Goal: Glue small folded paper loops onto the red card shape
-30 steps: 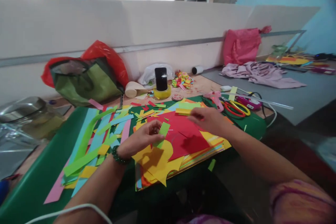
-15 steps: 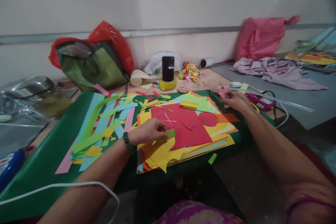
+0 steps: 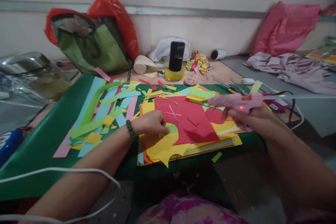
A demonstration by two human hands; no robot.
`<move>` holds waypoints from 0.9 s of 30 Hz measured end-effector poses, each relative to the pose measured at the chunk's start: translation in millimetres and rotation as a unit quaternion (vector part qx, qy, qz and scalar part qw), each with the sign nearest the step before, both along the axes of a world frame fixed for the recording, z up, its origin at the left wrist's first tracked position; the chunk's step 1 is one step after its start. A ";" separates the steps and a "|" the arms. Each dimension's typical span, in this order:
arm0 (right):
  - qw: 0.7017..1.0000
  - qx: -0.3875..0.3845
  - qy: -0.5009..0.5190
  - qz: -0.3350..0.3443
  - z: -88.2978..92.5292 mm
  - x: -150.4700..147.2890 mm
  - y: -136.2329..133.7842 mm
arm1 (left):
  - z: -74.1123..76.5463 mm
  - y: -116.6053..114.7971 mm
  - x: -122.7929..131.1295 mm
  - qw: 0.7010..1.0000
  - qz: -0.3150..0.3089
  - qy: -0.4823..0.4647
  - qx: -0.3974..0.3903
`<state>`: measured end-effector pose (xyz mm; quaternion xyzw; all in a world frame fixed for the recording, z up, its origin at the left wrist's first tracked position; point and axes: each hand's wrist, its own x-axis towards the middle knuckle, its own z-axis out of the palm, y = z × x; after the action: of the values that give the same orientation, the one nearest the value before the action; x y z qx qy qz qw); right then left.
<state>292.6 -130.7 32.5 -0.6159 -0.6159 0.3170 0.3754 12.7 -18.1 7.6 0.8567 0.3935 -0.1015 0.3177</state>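
Observation:
My left hand (image 3: 151,122) rests on a stack of coloured paper, fingers closed on a small green paper strip (image 3: 170,129) pressed against the yellow sheet. A red sheet (image 3: 189,120) lies on top of the stack just right of it. My right hand (image 3: 249,119) grips a pink glue gun (image 3: 236,100), held above the right side of the stack with its nozzle pointing left; a red light glows on its body.
Loose paper strips (image 3: 105,119) cover a green mat (image 3: 39,161) at left. A phone (image 3: 176,56) stands in a yellow tape roll. A red and green bag (image 3: 91,42), a glass jar (image 3: 26,77) and pink cloth (image 3: 283,24) line the back. Cables (image 3: 291,106) lie at right.
My right hand reached right, took the pink glue gun and lifted it over the paper stack. My left hand lowered the green strip onto the yellow paper. The view tilted down.

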 end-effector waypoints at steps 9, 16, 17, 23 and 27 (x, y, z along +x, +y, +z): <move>0.962 -0.092 -0.142 0.216 -2.9 -51.8 9.2 | 0.9 0.0 0.0 1.000 0.007 -0.004 -0.006; 0.951 -0.082 -0.224 0.198 -14.3 -53.7 18.6 | -0.6 -0.2 -0.8 1.000 0.005 -0.004 -0.008; 0.949 -0.084 -0.234 0.192 -15.1 -54.2 19.4 | -1.0 0.0 -1.0 1.000 0.004 -0.004 -0.007; 0.949 -0.071 -0.240 0.191 -16.1 -54.7 20.0 | -2.7 0.4 -2.0 1.000 0.009 -0.007 -0.012; 0.947 -0.084 -0.239 0.198 -14.8 -54.3 20.0 | -2.0 0.0 -1.4 1.000 0.010 -0.019 -0.009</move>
<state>238.2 -110.7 17.7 -0.5681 -0.7684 0.2793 0.0939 11.3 -18.1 5.6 0.8515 0.3952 -0.0849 0.3339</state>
